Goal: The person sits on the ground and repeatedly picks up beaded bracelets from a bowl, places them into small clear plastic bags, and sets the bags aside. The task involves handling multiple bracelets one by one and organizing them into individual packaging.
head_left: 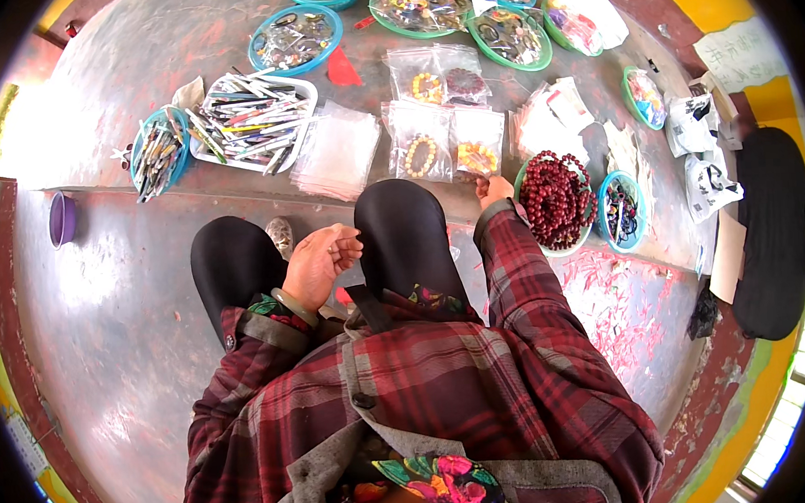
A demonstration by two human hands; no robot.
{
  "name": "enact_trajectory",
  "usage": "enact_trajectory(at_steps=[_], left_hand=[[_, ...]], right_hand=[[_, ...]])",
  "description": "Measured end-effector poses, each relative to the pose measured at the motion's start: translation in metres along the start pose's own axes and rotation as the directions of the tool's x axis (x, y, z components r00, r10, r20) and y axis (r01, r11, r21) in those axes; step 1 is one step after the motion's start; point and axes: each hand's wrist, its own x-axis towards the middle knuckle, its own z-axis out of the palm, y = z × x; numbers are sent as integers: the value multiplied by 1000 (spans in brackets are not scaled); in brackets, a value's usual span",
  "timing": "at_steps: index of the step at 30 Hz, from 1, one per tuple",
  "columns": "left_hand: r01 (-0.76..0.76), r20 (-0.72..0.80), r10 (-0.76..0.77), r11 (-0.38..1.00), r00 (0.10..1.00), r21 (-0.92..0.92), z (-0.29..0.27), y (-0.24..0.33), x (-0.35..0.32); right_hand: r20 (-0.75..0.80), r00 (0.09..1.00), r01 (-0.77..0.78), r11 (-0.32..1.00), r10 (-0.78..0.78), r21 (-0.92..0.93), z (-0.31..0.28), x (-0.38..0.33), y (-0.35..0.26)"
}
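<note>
My left hand (319, 265), with a pale bangle at the wrist, is above my lap between my knees. Its fingers curl inward, and whatever they may hold is hidden. At the ledge's edge, my right hand (495, 190) has its fingertips pinched together; what is between them is too small to make out. It is just left of a bowl of dark red bead strings (555, 200) and below a clear bag with a yellow bead bracelet (477, 157). Beside that lies another clear bag with a pale bead bracelet (420, 155). A stack of empty clear bags (337, 151) lies farther left.
A white tray (312, 92) and a blue basket (182, 163) hold many pens. Behind are several basins of bagged trinkets, including a blue basin (333, 52). A small blue basket (639, 235) of dark bands stands right. A purple bucket (62, 220) is far left.
</note>
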Motion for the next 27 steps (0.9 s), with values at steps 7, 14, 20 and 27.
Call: enact_trajectory(at_steps=[7,14,20,27], left_hand=[[-10,28,10,1000,1000,-9,-1,0,-3],[-12,36,11,1000,999,9,1,2,-4],[-9,1,9,999,1000,50,0,1,-4],[7,-16,-6,998,1000,56,3,1,-2]], right_hand=[[-91,996,-25,1000,24,-5,-3,-1,5],[-31,720,469,519,-694,-715,6,-48,12],[562,372,613,-259,-738,-746,31,-51,-21],[598,690,457,-395,-407,-797,58,-46,-13]])
